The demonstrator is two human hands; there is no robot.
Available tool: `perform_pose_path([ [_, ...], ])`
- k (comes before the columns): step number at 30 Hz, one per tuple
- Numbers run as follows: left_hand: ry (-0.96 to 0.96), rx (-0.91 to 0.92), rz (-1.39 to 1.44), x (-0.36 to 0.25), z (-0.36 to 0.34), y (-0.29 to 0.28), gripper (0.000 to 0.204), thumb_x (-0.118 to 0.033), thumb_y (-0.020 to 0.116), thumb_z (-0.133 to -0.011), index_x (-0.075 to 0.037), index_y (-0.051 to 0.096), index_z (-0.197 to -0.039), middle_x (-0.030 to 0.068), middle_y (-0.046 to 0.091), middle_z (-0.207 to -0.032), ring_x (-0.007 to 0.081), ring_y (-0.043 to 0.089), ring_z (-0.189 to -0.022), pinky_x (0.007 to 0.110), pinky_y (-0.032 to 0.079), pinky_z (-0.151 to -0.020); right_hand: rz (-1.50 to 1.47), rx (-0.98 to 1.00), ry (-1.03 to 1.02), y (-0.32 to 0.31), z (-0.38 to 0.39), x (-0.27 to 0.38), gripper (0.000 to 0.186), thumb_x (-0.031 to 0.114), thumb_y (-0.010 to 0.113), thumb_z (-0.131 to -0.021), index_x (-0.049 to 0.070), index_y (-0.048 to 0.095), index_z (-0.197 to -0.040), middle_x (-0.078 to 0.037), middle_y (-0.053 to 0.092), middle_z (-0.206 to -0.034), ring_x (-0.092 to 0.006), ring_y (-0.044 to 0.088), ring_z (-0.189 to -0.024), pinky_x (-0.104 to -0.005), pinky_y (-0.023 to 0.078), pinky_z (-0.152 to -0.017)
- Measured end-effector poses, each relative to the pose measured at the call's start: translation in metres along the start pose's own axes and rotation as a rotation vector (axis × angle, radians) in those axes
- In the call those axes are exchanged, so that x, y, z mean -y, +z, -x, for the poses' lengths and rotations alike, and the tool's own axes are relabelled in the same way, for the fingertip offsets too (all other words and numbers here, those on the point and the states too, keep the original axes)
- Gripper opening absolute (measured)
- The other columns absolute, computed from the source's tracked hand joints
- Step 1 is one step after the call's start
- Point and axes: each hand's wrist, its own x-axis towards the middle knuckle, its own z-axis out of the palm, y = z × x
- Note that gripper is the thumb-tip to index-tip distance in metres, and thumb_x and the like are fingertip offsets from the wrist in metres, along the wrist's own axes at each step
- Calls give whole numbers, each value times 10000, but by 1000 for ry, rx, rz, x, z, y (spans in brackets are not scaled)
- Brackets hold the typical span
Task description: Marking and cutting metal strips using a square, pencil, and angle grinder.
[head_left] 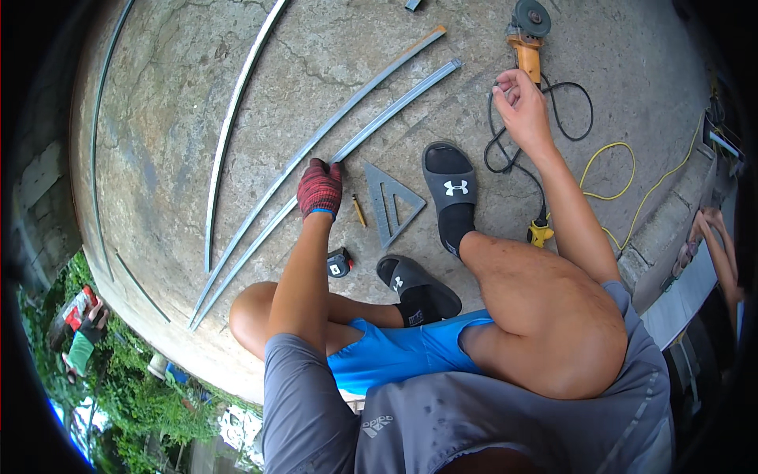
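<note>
My left hand (320, 189), in a red and black knit glove, is closed over a long thin metal channel (395, 107) lying on the concrete. A second metal strip (347, 108), rusty at its far end, runs alongside it to the left. My bare right hand (523, 110) hovers just on the near side of an orange angle grinder (527, 49), fingers loosely bent and apart, with nothing seen in them. Close to the gloved hand lie a grey triangular speed square (387, 207), a short yellow pencil-like marker (359, 211) and a tape measure (339, 262).
Another long strip (229, 134) and a thin dark rod (100, 134) lie farther left. A black cord (493, 154) loops from the grinder toward a yellow connector (540, 233) and yellow cable (632, 162). My sandalled feet stand around the square. Another person's limbs (714, 237) show at the right edge.
</note>
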Motion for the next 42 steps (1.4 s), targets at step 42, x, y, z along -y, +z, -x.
perform_pose_path([
  [42, 364, 6, 912, -132, 27, 27, 254, -189, 727, -896, -32, 618, -1063, 83, 663, -901, 181, 621, -782, 317, 505, -725, -150, 505, 168, 48, 41, 11, 273, 255, 514, -1007, 4, 590, -932, -165, 663, -701, -383, 660, -696, -485, 498, -668],
])
